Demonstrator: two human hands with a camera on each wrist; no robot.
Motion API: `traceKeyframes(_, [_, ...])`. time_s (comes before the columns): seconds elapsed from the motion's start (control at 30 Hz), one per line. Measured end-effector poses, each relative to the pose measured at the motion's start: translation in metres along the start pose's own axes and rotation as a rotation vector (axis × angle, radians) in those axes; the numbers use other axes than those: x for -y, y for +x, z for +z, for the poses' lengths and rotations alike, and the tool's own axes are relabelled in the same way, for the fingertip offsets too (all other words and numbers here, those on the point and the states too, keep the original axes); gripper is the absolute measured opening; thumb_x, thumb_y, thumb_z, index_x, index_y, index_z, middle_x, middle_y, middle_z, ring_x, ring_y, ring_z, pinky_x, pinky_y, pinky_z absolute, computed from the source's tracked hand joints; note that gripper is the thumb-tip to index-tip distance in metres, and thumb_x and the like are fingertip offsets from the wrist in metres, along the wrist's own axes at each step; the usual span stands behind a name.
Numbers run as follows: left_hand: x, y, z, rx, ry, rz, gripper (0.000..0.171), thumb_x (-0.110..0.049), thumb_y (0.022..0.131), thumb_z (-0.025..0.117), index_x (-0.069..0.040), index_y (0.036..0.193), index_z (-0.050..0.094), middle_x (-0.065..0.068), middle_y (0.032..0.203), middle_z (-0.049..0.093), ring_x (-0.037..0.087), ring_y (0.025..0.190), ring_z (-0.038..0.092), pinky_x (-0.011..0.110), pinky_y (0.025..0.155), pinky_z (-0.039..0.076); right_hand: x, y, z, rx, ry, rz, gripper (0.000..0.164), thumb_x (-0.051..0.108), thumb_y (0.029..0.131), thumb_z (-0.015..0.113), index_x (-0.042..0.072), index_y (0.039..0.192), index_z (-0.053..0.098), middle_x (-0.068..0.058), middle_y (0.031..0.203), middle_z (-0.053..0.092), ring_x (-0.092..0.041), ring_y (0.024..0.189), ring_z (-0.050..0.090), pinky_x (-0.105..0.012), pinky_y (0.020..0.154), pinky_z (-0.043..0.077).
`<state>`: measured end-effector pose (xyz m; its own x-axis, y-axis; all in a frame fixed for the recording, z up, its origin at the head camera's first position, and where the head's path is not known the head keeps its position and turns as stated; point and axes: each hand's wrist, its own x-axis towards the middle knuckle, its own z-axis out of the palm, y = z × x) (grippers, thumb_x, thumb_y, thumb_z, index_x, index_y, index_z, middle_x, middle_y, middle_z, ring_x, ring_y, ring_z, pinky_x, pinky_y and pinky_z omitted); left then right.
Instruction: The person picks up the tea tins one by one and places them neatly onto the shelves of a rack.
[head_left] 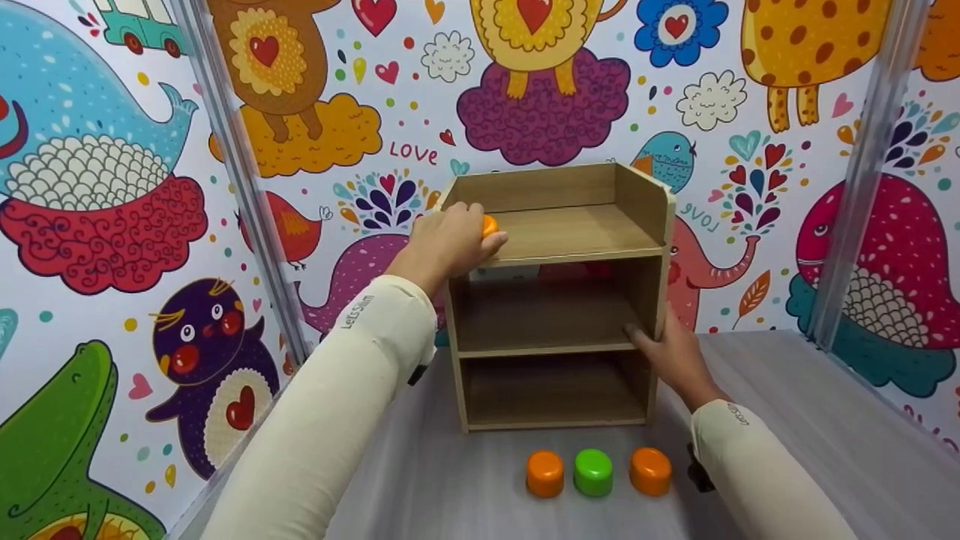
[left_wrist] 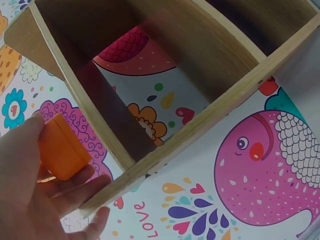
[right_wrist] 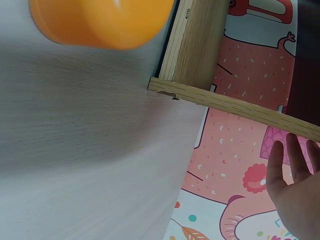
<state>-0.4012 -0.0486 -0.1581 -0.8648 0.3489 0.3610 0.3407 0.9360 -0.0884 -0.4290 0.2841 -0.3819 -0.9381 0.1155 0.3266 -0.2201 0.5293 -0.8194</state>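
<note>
My left hand [head_left: 450, 240] holds a small orange cup-shaped piece [left_wrist: 62, 147] at the top left corner of a wooden shelf [head_left: 555, 349]. In the head view the fingers cover most of that piece [head_left: 490, 226]; the left wrist view shows it between thumb and fingers, beside the shelf's edge. Lower down on the other side, my right hand [head_left: 675, 352] grips the shelf's right side panel. Its thumb lies inside the middle compartment and its fingers are outside, largely hidden in the head view. The right wrist view shows those fingers [right_wrist: 296, 160] against the panel.
On the grey table [head_left: 442, 487], in front of the shelf, stand an orange piece [head_left: 544, 474], a green one [head_left: 593, 472] and another orange one [head_left: 650, 472] in a row. Walls [head_left: 420, 105] printed with cartoon animals enclose the table at the back and sides.
</note>
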Motion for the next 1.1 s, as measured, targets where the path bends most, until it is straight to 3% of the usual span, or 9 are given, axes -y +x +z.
traceKeyframes(0.47, [-0.001,0.006,0.008,-0.016,0.057,-0.010,0.055,-0.055,0.103,0.048,-0.006,0.126,0.056,0.012,0.109,0.061,0.030,0.096,0.064,0.048,0.091,0.056,-0.001,0.000,0.000,-0.004,-0.016,0.015,0.092,0.046,0.097,0.067,0.019,0.163,0.010,-0.021,0.162,0.034,-0.050,0.143,0.040,-0.069,0.111,0.034])
traceKeyframes(1.1, [0.000,0.012,0.015,-0.025,0.091,-0.035,0.057,-0.057,0.103,0.047,-0.007,0.128,0.056,0.013,0.112,0.061,0.032,0.101,0.064,0.051,0.092,0.054,0.000,-0.001,0.000,0.012,0.021,0.019,0.093,0.045,0.097,0.068,0.026,0.164,0.006,-0.016,0.164,0.031,-0.047,0.146,0.037,-0.069,0.112,0.032])
